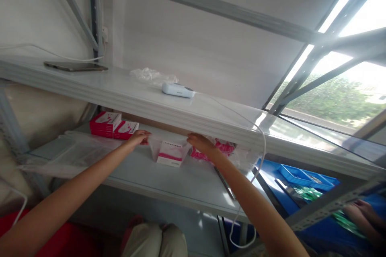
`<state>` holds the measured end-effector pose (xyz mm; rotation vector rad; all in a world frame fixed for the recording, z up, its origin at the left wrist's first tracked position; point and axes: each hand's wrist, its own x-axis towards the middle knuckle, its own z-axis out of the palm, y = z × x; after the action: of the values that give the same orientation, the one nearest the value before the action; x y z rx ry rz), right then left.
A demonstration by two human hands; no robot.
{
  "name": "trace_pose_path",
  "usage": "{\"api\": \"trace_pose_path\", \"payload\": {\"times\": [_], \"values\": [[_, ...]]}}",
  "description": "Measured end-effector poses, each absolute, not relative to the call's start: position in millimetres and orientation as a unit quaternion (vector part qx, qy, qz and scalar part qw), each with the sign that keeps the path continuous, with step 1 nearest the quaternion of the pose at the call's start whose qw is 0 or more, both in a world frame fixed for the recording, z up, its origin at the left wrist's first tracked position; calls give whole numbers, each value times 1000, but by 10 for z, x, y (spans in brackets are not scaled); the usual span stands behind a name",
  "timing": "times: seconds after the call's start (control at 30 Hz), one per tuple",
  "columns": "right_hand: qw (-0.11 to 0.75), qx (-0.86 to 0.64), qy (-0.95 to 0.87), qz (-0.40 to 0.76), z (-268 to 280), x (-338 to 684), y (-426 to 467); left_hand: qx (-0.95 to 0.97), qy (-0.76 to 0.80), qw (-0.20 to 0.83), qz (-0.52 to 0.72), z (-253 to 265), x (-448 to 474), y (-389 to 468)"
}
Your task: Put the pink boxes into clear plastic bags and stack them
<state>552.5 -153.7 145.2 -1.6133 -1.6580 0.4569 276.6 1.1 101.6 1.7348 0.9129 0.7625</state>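
Clock set on the white-and-pink carton at its centre; seen from the person's side. The carton is on the lower shelf, between the two hands, with a translucent plastic bag about it. Cannot tell whether it sits fully inside the bag.

Left hand, at 10 o'clock: fingers pinched together on the bag's near-left upper edge. Right hand, at 2 o'clock: fingers likewise closed on the bag's opposite edge; finger detail small and soft. The bag stretches between them.

Further out at 10 o'clock: stacked pink-and-white cartons, two piles touching. At 9 o'clock: loose clear plastic sheeting, flat, reaching the shelf front. At 3 o'clock, just beyond the right hand: pink packaging, partly hidden, with crumpled clear film beside it.

Upper shelf: white handheld device at 12 o'clock, wispy plastic just behind it; dark smartphone lying flat between 10 and 11. White cable loops over the shelf edge at 3.

Well apart, between 3 and 4: blue compartment tray, shiny green material, a co-worker's hands.
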Motion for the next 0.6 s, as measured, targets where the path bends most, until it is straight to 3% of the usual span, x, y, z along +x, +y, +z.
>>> {"api": "trace_pose_path", "payload": {"times": [0.1,0.27,0.33,0.47,0.6], "values": [[330,-590,-731,97,1525,5444,-1673,722,379,485,317,1176,2692,-107],[246,-623,-742,-7,1590,5406,-1847,840,382,204,327,1402,2607,-277],[249,-664,-705,-21,1611,5407,-1903,857,372,159,318,1470,2607,-312],[359,-682,-637,23,1609,5377,-1982,849,330,271,312,1528,2675,-380],[463,-638,-589,182,1510,5213,-1929,798,243,393,387,1407,2873,-565]]}}
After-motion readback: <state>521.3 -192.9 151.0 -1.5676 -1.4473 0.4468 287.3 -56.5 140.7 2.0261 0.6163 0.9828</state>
